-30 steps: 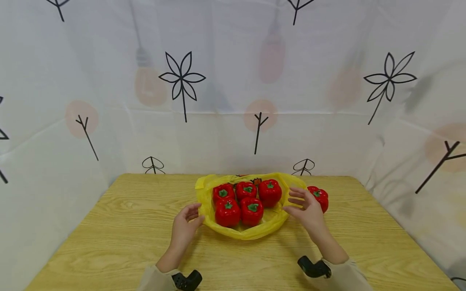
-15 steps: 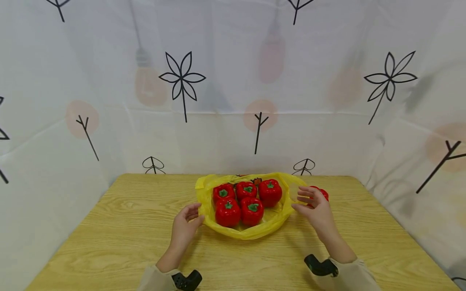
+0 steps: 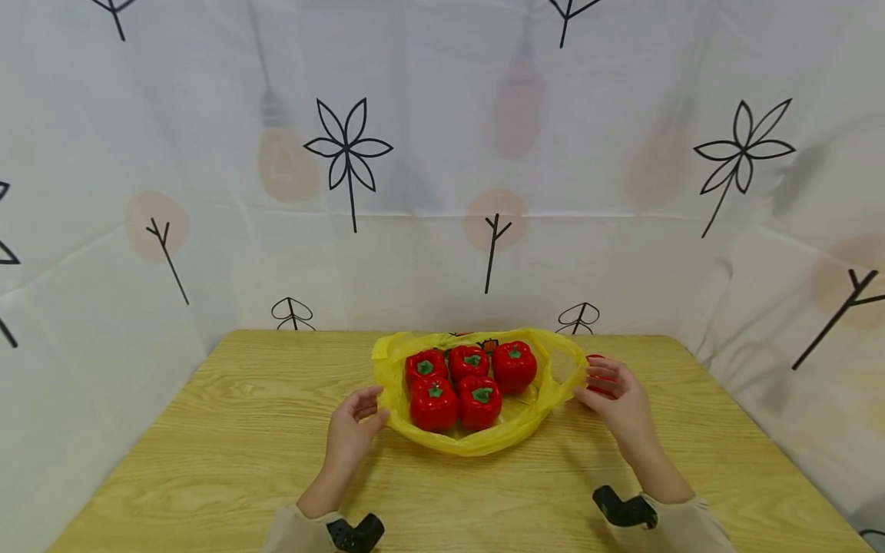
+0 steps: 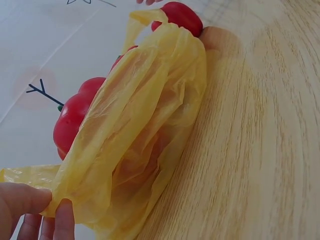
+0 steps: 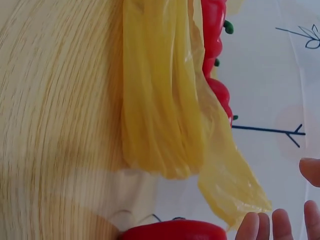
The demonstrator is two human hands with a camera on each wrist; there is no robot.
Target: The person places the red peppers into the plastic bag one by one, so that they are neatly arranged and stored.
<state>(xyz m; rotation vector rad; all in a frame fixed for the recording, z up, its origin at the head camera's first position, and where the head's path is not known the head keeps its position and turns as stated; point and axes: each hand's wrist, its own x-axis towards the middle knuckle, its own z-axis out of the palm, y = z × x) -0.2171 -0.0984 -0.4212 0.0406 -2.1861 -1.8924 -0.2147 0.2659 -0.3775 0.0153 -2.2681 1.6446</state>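
Several red bell peppers (image 3: 434, 403) with green stems sit inside a wide-mouthed yellow plastic bag (image 3: 484, 444) on the table. My left hand (image 3: 349, 434) pinches the bag's left rim between thumb and fingers, as the left wrist view also shows. To the right of the bag, my right hand (image 3: 625, 411) has its thumb and fingers apart. Its fingertips are right at a drawn-out corner of the bag in the right wrist view. One more red bell pepper (image 5: 172, 231) lies outside the bag on the right, mostly hidden behind the right hand in the head view.
The wooden table (image 3: 228, 445) carries all of this. A white patterned cloth (image 3: 429, 153) hangs behind it and along the sides. A black device (image 3: 356, 532) is strapped to each wrist.
My right hand has moved right, away from the bag's mouth and in front of the loose bell pepper. The bag's right rim has stretched a little rightward. My left hand stays put.
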